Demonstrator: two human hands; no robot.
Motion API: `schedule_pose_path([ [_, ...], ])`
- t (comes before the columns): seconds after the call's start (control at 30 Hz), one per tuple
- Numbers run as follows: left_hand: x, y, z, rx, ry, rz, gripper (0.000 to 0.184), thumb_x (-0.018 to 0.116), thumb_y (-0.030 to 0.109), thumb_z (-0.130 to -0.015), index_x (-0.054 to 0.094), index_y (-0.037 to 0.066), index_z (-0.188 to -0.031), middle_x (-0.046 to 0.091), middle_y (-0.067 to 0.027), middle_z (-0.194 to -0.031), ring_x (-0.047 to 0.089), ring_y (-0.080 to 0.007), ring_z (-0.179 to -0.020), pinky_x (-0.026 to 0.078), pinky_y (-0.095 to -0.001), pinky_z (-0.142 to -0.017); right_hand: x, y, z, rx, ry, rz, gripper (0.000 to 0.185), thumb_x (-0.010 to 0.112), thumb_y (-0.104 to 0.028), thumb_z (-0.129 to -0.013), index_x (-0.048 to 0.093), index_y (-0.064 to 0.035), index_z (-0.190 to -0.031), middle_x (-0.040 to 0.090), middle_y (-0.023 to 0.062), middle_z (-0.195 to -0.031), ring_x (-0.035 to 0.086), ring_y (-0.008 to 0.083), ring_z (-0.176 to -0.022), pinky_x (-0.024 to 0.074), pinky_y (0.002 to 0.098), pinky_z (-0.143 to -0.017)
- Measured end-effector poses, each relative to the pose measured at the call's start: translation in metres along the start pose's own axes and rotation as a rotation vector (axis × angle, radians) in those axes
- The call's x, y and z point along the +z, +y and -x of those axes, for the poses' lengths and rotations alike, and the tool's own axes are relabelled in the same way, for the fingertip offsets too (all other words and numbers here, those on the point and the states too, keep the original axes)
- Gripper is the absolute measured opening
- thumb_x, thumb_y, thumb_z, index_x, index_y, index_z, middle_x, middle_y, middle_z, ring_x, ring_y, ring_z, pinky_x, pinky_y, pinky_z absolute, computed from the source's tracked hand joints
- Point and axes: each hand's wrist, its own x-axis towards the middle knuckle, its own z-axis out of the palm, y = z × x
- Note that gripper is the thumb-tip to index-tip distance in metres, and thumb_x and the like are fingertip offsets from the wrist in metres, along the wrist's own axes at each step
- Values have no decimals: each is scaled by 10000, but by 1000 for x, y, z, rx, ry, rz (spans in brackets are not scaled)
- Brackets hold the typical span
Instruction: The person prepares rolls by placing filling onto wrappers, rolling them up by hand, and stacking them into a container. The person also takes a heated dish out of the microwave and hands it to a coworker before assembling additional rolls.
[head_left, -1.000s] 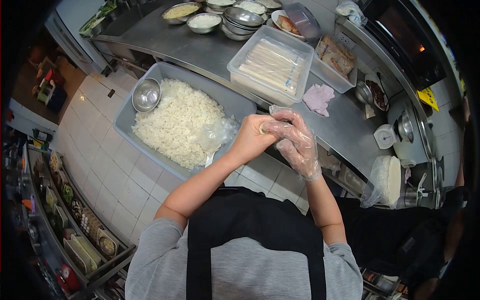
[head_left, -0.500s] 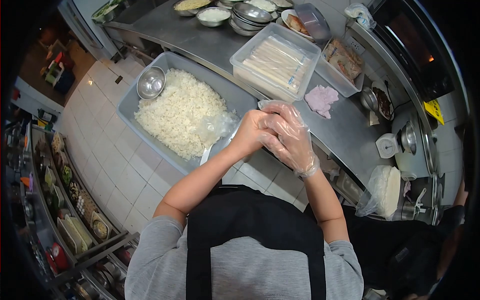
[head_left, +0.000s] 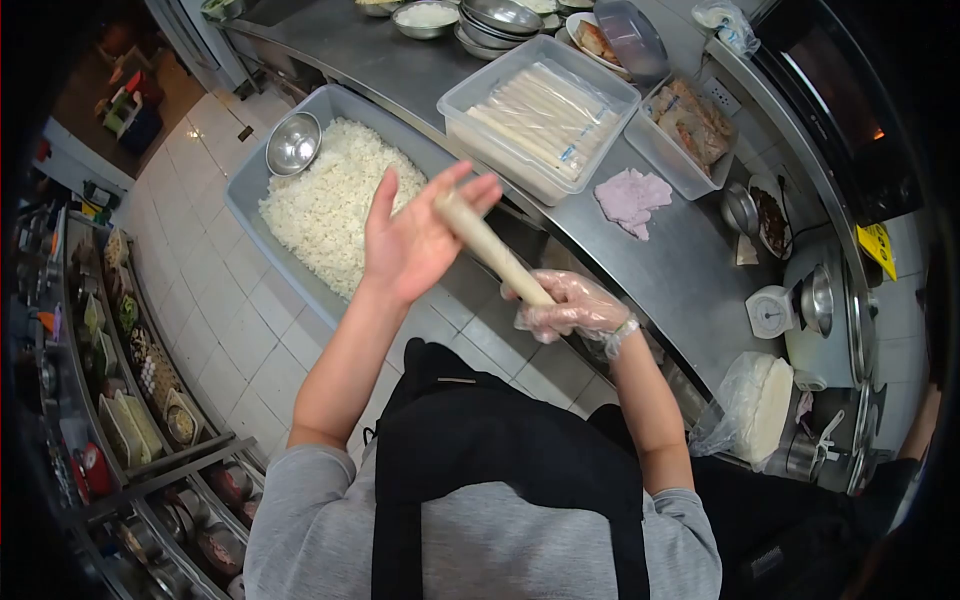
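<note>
A pale, smooth roll slants between my hands, its lower end in my right hand, which wears a clear plastic glove and has its fingers closed round it. My bare left hand is open, palm up and fingers spread, beside the roll's upper end. Behind my left hand a grey tub holds white rice, with a metal bowl at its far left corner. On the counter a clear plastic box contains similar long pale rolls under clear wrap.
A pink cloth lies on the steel counter. Beyond are a second plastic box, metal bowls and a white scale. A bagged white block sits at the right, near another person in dark clothing.
My hands, earlier pressed together, have come apart. The left moved left and opened; the right moved down, and the pale roll now shows in it. The view has shifted slightly.
</note>
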Motion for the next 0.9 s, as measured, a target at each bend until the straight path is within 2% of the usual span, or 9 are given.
schedule_pose_path([
  [0.07,-15,-7,23,-136,-12,343,889,369,657,-897,219,-19,-1456,221,-257,-1509,185,-398,-1417,186,-527,-1145,-6,-16,12,165,23,169,395,716,-171,-820,558,-8,-1144,637,40,-870,589,116,-789,477,277,-688],
  [0.17,-41,-35,47,-202,120,316,924,378,687,-877,202,0,-1469,178,-254,-1524,178,-405,-1416,184,-534,-1144,-26,-32,20,-99,-49,678,368,727,-196,-802,587,-29,-1098,645,25,-872,591,129,-751,470,294,-671],
  [0.3,-57,-45,42,-633,-2,184,919,403,679,-878,215,4,-1472,227,-229,-1516,299,-367,-1381,298,-472,-1114,-50,-60,15,-48,-113,969,346,729,-188,-762,614,-65,-1064,651,88,-814,620,243,-741,466,362,-688],
  [0.4,-58,-24,-9,-858,-134,-38,778,472,564,-917,308,-3,-1425,451,-211,-1380,525,-298,-1215,449,-392,-1004,-60,-94,5,-13,-50,1044,337,723,-183,-744,619,-84,-1049,645,123,-804,620,308,-762,462,394,-691],
  [0.47,-49,4,-61,-990,-310,-708,751,613,483,-870,370,-12,-1380,613,-173,-1163,644,-209,-993,529,-308,-869,-75,-116,-4,-40,30,1219,326,709,-181,-748,620,-100,-1050,641,133,-799,623,326,-763,467,413,-666],
  [0.5,-35,19,-87,-908,-321,-842,585,667,352,-866,464,11,-1296,654,-110,-1022,639,-124,-839,544,-261,-749,-85,-124,-10,-33,42,1218,326,709,-181,-748,620,-100,-1050,641,133,-799,623,326,-763,467,413,-666],
  [0.6,-10,57,-175,-431,-644,-1626,434,723,261,-822,590,24,-1160,655,-63,-955,612,-166,-843,490,-307,-753,-114,-146,-28,-23,338,1243,340,662,-170,-766,611,-79,-1090,622,170,-785,613,364,-715,479,435,-646],
  [0.8,-33,69,-322,-360,-799,-2167,423,667,350,-849,614,10,-1095,655,-113,-916,606,-192,-847,469,-306,-772,-197,-125,-90,-81,600,1212,368,688,-209,-756,611,-47,-1077,633,189,-824,626,355,-760,479,431,-687],
  [0.9,-58,61,-359,-684,-811,-2005,404,607,396,-882,641,15,-1012,658,-92,-870,598,-192,-800,465,-317,-742,-217,-114,-110,-92,538,1150,333,696,-220,-755,621,-31,-1019,637,188,-837,628,337,-764,477,415,-696],
])
